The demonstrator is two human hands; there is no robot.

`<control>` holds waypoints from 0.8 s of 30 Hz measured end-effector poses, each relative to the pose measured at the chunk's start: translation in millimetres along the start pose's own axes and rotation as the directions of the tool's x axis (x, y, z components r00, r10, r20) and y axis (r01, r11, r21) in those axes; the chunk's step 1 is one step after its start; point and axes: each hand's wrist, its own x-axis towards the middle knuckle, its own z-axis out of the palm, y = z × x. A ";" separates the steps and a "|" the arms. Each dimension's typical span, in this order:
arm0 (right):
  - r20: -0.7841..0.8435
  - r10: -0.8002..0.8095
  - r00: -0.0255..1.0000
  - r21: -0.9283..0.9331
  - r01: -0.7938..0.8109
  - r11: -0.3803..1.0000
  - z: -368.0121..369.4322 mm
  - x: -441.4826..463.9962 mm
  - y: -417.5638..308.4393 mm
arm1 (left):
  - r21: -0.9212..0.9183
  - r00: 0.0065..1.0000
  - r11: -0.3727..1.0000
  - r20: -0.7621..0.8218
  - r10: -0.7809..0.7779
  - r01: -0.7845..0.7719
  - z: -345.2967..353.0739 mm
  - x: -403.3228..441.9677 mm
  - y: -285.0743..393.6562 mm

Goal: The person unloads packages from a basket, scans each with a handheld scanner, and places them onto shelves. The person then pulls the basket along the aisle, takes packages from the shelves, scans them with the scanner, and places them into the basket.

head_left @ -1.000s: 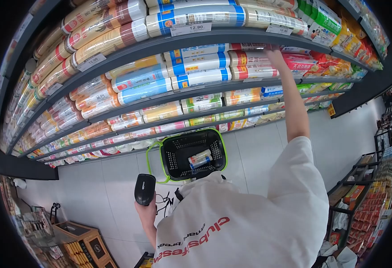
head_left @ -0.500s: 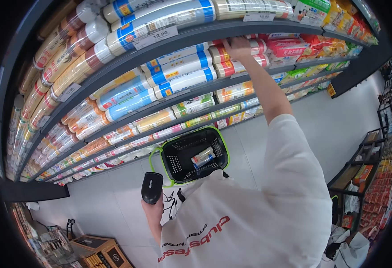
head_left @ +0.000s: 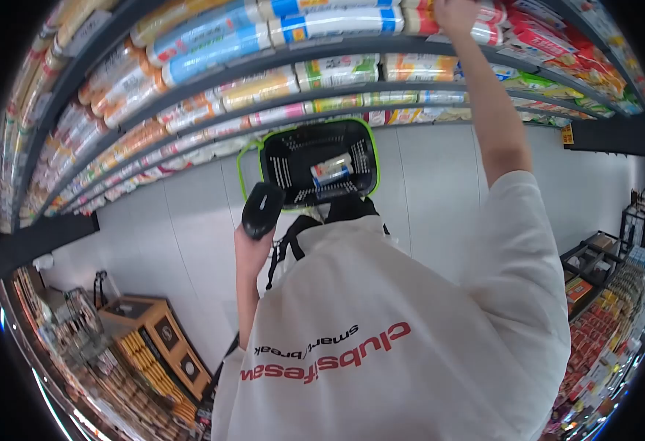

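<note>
My left hand [head_left: 252,246] is wrapped round the grip of a black handheld scanner [head_left: 263,211], held upright beside the basket. At the top, my right hand [head_left: 458,15] is on the red-and-cream noodle packs [head_left: 488,33] on the shelf; its fingertips are blurred and partly hidden, so its grip cannot be made out. A black basket [head_left: 282,140] with a green rim is on the floor below the shelves. Inside it lie cylindrical packs [head_left: 332,169] with white and blue wrapping.
Shelves [head_left: 322,51] of wrapped noodle packs curve across the top and down the left. A wooden display stand [head_left: 157,331] is at the lower left. At the lower right is a dark rack [head_left: 594,257] near shelves of red packets [head_left: 594,331].
The view has tilted down, so shelves and basket appear higher. My right hand has shifted along the noodle packs on the shelf. My left hand still holds the scanner.
</note>
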 end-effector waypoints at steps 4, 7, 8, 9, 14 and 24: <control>0.041 -0.019 0.999 -0.098 0.023 0.995 3.8 -4.6 1.5 | 0.208 0.995 0.978 0.095 -0.034 0.014 19.5 28.7 -85.5; 0.190 0.030 0.981 -0.042 -0.022 0.999 9.7 -11.2 10.8 | 0.235 0.980 0.969 0.160 -0.115 0.075 36.6 39.1 -166.3; 0.211 0.004 0.978 -0.009 -0.003 1.000 9.1 -10.9 0.3 | 0.240 0.975 0.966 0.169 -0.143 0.100 43.1 44.9 -189.9; 0.190 -0.019 0.982 0.001 0.019 1.000 15.5 -15.5 14.0 | 0.241 0.964 0.959 0.178 -0.196 0.150 48.4 48.5 -209.9; 0.182 0.396 0.900 0.380 -0.436 0.816 -56.5 -81.6 -106.7 | 0.237 0.919 0.929 0.208 -0.335 0.285 75.4 34.5 -300.3; 0.998 -0.063 -0.002 0.051 -0.573 0.818 11.7 -533.3 -236.8 | 0.345 0.874 0.864 0.191 -0.447 0.367 131.5 61.9 -358.3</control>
